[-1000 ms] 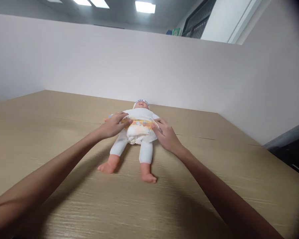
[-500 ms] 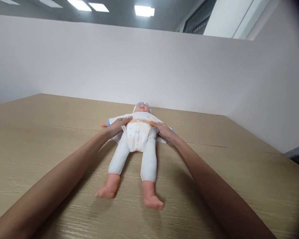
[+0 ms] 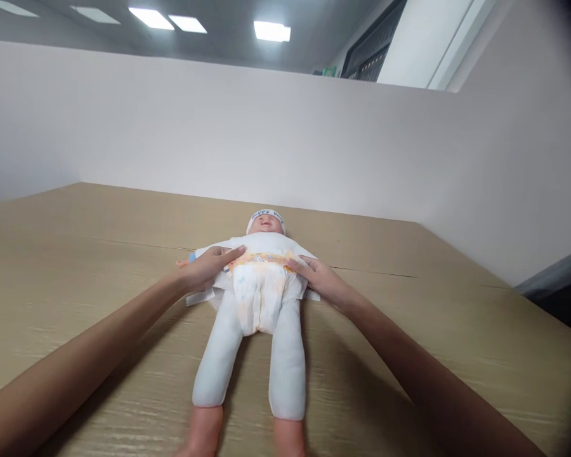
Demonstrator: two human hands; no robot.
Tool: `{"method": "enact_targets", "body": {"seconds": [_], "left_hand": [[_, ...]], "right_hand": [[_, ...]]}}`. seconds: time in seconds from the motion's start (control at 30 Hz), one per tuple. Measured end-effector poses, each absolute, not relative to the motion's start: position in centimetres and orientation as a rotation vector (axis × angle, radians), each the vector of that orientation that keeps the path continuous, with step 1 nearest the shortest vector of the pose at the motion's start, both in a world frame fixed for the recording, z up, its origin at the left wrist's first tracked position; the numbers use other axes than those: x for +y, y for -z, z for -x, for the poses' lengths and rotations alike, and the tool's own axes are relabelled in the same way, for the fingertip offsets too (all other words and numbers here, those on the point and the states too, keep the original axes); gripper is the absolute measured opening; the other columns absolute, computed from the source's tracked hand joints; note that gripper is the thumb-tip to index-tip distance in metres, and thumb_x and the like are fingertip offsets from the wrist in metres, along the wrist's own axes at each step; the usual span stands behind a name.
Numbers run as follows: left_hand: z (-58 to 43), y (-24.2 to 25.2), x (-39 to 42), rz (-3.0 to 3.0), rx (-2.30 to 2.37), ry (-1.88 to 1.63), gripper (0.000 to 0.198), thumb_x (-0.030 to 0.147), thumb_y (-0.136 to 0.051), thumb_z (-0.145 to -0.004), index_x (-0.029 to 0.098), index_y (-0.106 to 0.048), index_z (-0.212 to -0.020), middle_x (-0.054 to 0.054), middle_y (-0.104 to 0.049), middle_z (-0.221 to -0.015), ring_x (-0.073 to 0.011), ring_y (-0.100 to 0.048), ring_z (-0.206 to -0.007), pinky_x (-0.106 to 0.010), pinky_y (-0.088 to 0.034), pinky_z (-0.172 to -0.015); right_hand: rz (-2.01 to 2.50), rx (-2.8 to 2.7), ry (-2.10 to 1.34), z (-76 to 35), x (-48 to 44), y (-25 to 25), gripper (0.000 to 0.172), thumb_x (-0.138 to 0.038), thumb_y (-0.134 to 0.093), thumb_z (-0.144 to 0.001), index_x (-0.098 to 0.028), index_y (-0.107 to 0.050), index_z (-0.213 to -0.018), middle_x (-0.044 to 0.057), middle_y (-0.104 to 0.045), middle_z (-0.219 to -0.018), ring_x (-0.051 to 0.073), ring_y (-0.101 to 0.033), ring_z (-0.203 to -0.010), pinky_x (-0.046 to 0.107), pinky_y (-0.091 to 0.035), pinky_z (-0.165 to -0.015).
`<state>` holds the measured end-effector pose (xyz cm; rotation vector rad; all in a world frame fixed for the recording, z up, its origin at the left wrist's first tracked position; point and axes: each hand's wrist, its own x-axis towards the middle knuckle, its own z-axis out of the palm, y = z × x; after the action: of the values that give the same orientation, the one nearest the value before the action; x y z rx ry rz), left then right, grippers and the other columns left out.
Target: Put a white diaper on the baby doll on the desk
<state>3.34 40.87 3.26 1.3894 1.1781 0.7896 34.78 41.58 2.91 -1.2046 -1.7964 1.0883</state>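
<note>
A baby doll [image 3: 261, 244] in white clothes and a cap lies on its back on the wooden table [image 3: 76, 266], feet toward me. A white diaper [image 3: 259, 289] with an orange printed band covers its hips. My left hand [image 3: 204, 268] lies on the diaper's left side at the waist, fingers stretched flat. My right hand [image 3: 316, 276] presses the diaper's right side the same way, fingers extended. Neither hand grips anything. The doll's feet run off the bottom of the view.
White partition walls [image 3: 219, 139] close off the table at the back and on the right. A seam [image 3: 385, 274] crosses the tabletop behind the doll. Past the table's right edge there is a dark gap [image 3: 561, 298].
The doll has slid toward me along the table, its legs now stretched out and larger in view. Both hands stayed at the diaper's waist and came closer with it.
</note>
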Motion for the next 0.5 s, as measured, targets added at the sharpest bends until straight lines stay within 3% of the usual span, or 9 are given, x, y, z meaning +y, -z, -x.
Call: {"method": "enact_targets", "body": {"seconds": [0.07,0.13,0.23,0.37,0.5], "left_hand": [[-2.9,-3.6,40.7,-1.544,1.328,-0.879,0.066,0.086,-0.069,-0.089,0.021,-0.072,-0.083,-0.005,-0.075,-0.08,-0.0249,-0.067,-0.077,-0.034,-0.049,-0.07],[-2.8,-4.4,40.9,-1.72,1.435,-1.02,0.059,0.08,-0.066,-0.094,0.022,-0.072,-0.099,-0.007,-0.08,-0.099,-0.0272,-0.07,-0.091,-0.036,-0.052,-0.078],[-4.2,-6.5,40.5,-2.002,1.5,-1.152,0.043,0.063,-0.059,-0.104,0.023,-0.069,-0.117,-0.01,-0.077,-0.128,-0.0296,-0.07,-0.11,-0.042,-0.054,-0.094],[-8.5,-9.3,38.9,-2.439,1.256,-1.11,0.032,0.05,-0.054,-0.111,0.024,-0.069,-0.119,-0.01,-0.075,-0.13,-0.032,-0.065,-0.127,-0.049,-0.051,-0.11],[-12.4,-9.3,38.5,-2.655,1.073,-0.827,0.034,0.054,-0.057,-0.11,0.025,-0.073,-0.116,-0.01,-0.076,-0.127,-0.0346,-0.062,-0.131,-0.054,-0.045,-0.117]], "right_hand": [[1.282,-1.845,-0.906,-35.8,40.1,-3.1,0.043,-0.063,-0.072,-0.098,-0.023,-0.079,-0.11,0.006,-0.083,-0.099,0.028,-0.077,-0.096,0.04,-0.062,-0.088],[1.36,-1.89,-0.649,-36.8,38.7,-2.7,0.034,-0.055,-0.069,-0.1,-0.022,-0.075,-0.106,0.006,-0.081,-0.096,0.026,-0.074,-0.088,0.038,-0.058,-0.083],[1.4,-1.965,-0.237,-38.0,36.7,-1.2,0.022,-0.042,-0.061,-0.104,-0.022,-0.071,-0.106,0.009,-0.08,-0.103,0.027,-0.072,-0.091,0.041,-0.054,-0.085],[1.37,-2.081,0.007,-38.8,36.1,1.2,0.015,-0.035,-0.059,-0.105,-0.022,-0.068,-0.106,0.012,-0.077,-0.112,0.032,-0.069,-0.105,0.047,-0.052,-0.094],[1.417,-2.122,-0.001,-39.4,37.0,2.0,0.015,-0.036,-0.062,-0.104,-0.023,-0.065,-0.097,0.009,-0.072,-0.1,0.03,-0.066,-0.097,0.044,-0.05,-0.09]]}}
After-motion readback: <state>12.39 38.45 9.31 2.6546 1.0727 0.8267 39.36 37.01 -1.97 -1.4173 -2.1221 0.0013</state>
